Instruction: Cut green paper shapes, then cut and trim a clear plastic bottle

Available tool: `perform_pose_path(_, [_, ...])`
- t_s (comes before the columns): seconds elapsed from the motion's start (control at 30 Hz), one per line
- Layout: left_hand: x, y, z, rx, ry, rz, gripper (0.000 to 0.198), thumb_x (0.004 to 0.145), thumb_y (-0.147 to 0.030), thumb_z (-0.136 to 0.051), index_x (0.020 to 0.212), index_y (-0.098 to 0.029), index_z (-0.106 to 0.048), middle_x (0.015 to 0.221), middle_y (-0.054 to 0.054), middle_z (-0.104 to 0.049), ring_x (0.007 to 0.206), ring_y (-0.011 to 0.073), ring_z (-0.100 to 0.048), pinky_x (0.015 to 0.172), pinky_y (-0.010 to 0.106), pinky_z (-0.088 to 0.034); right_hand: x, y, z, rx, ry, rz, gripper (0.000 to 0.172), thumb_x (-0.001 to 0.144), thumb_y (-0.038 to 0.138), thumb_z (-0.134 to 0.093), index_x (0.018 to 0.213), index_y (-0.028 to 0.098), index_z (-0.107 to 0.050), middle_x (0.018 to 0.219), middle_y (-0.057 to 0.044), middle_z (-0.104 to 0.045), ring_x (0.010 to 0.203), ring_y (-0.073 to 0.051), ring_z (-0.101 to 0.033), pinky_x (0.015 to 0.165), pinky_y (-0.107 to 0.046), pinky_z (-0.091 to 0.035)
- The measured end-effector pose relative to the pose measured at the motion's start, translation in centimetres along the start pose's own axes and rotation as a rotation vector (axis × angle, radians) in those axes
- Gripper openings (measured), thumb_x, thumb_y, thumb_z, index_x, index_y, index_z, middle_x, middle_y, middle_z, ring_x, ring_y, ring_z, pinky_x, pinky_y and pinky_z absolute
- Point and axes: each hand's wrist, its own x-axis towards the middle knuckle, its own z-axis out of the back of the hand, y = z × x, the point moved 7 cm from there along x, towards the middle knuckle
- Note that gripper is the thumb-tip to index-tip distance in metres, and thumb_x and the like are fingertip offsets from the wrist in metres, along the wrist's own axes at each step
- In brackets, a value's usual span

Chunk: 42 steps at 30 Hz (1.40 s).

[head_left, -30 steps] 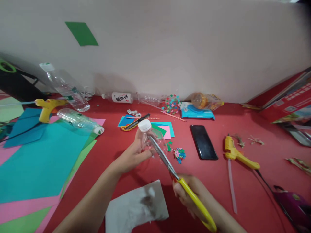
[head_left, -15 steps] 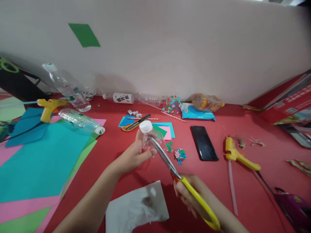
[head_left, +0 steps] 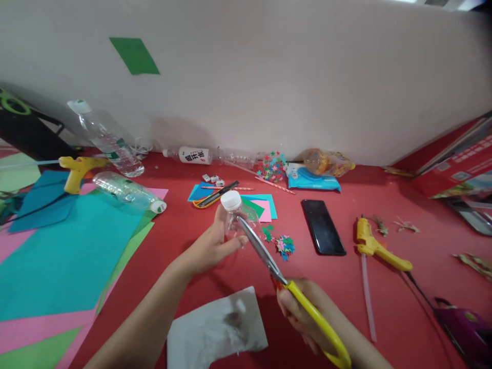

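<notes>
My left hand (head_left: pixel 213 241) is closed round a clear plastic bottle top (head_left: pixel 246 218) with a white cap (head_left: pixel 231 200), held above the red table. My right hand (head_left: pixel 302 305) grips scissors (head_left: pixel 265 253) with yellow handles, pointing up and left. Their blades lie against the near side of the bottle piece; whether they bite into the plastic I cannot tell. Below my hands is a white sheet (head_left: pixel 215 328) with dark smudges. Star-shaped confetti (head_left: pixel 285 245) lies just right of the bottle piece, and a utility knife (head_left: pixel 216 196) rests behind it.
A black phone (head_left: pixel 323 227) and a yellow glue gun (head_left: pixel 378 246) lie to the right. Coloured paper sheets (head_left: pixel 73 256), another glue gun (head_left: pixel 77 169) and plastic bottles (head_left: pixel 125 189) are at left. Along the wall are a labelled bottle (head_left: pixel 192 155) and a blue wipes pack (head_left: pixel 313 179).
My right hand and the scissor handles have shifted very slightly right and down. My left hand keeps the bottle piece in the same place.
</notes>
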Motion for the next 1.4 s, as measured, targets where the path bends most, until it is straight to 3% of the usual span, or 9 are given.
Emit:
perform_pose_path(0.13, [0.2, 0.3, -0.1, -0.105, -0.031, 0.037, 0.050, 0.089, -0.024, -0.063, 0.132, -0.033, -0.040, 0.128, 0.008, -0.051, 0.118, 0.0277, -0.052, 0.081, 0.035, -0.052, 0.2, -0.4, 0.3, -0.006, -0.001, -0.003, 0.065, 0.074, 0.088, -0.042, 0.066, 0.023, -0.040, 0.043, 0.011, -0.033, 0.029, -0.005, -0.031, 0.028, -0.016, -0.025])
perform_pose_path(0.27, [0.5, 0.5, 1.1, -0.242, -0.206, 0.131, 0.050, 0.082, -0.026, -0.071, 0.125, -0.030, -0.045, 0.118, 0.006, -0.057, 0.099, 0.0234, -0.061, 0.066, 0.028, -0.051, 0.0, -0.8, 0.8, -0.032, 0.009, 0.005, 0.074, 0.071, 0.093, -0.035, 0.073, 0.021, -0.049, 0.048, 0.009, -0.036, 0.035, -0.005, -0.032, 0.034, -0.017, -0.032])
perform_pose_path(0.37, [0.5, 0.3, 2.0, -0.401, -0.283, 0.167, 0.049, 0.081, -0.027, -0.071, 0.124, -0.030, -0.048, 0.119, 0.005, -0.059, 0.103, 0.0250, -0.061, 0.074, 0.034, -0.054, -0.1, -0.6, 1.5, -0.019, -0.012, 0.007, 0.073, 0.073, 0.092, -0.035, 0.077, 0.020, -0.050, 0.053, 0.008, -0.038, 0.039, -0.006, -0.034, 0.038, -0.018, -0.036])
perform_pose_path(0.47, [0.6, 0.0, 2.0, -0.607, -0.249, 0.150, 0.056, 0.077, -0.026, -0.073, 0.128, -0.030, -0.049, 0.124, 0.007, -0.059, 0.115, 0.0289, -0.057, 0.085, 0.040, -0.055, -0.1, -0.2, 1.7, -0.069, 0.012, 0.005, 0.072, 0.073, 0.092, -0.035, 0.075, 0.021, -0.046, 0.053, 0.009, -0.035, 0.040, -0.007, -0.036, 0.040, -0.020, -0.038])
perform_pose_path(0.57, [0.6, 0.3, 1.7, -0.720, -0.225, 0.172, 0.056, 0.078, -0.035, -0.071, 0.130, -0.026, -0.052, 0.117, 0.009, -0.064, 0.109, 0.0287, -0.061, 0.082, 0.038, -0.055, 0.0, -0.3, 1.6, -0.138, 0.029, -0.005, 0.068, 0.076, 0.090, -0.035, 0.074, 0.022, -0.042, 0.052, 0.008, -0.034, 0.042, -0.008, -0.038, 0.040, -0.019, -0.034])
perform_pose_path(0.8, [0.5, 0.2, 2.1, -0.740, -0.308, 0.212, 0.054, 0.075, -0.022, -0.068, 0.128, -0.027, -0.056, 0.101, 0.006, -0.069, 0.094, 0.0256, -0.067, 0.073, 0.034, -0.057, 0.0, -1.2, 1.6, -0.217, 0.057, 0.097, 0.057, 0.089, 0.077, -0.038, 0.078, 0.021, -0.044, 0.059, 0.006, -0.042, 0.046, -0.008, -0.043, 0.043, -0.021, -0.032])
perform_pose_path(1.07, [0.3, -0.4, 3.0, -0.720, -0.346, 0.221, 0.031, 0.082, -0.028, -0.065, 0.113, -0.024, -0.062, 0.102, 0.006, -0.069, 0.094, 0.0260, -0.068, 0.072, 0.036, -0.059, -0.1, 1.2, 1.3, -0.221, 0.009, 0.155, 0.065, 0.082, 0.086, -0.032, 0.072, 0.022, -0.040, 0.055, 0.006, -0.041, 0.045, -0.009, -0.041, 0.043, -0.022, -0.031])
perform_pose_path(1.23, [0.1, -1.5, 2.3, -0.722, -0.354, 0.223, 0.044, 0.078, -0.018, -0.062, 0.121, -0.023, -0.059, 0.107, 0.007, -0.071, 0.098, 0.0269, -0.068, 0.077, 0.040, -0.060, 0.2, 0.7, 1.2, -0.172, -0.017, 0.122, 0.066, 0.078, 0.088, -0.037, 0.071, 0.022, -0.039, 0.053, 0.009, -0.036, 0.043, -0.008, -0.038, 0.043, -0.020, -0.030])
perform_pose_path(1.4, [0.2, -2.4, 2.2, -0.691, -0.389, 0.220, 0.049, 0.075, -0.015, -0.061, 0.124, -0.022, -0.058, 0.097, 0.006, -0.074, 0.090, 0.0254, -0.071, 0.069, 0.037, -0.061, 0.7, 1.0, 1.2, -0.068, 0.002, 0.169, 0.063, 0.078, 0.085, -0.043, 0.070, 0.023, -0.042, 0.049, 0.011, -0.033, 0.036, -0.006, -0.036, 0.038, -0.020, -0.033])
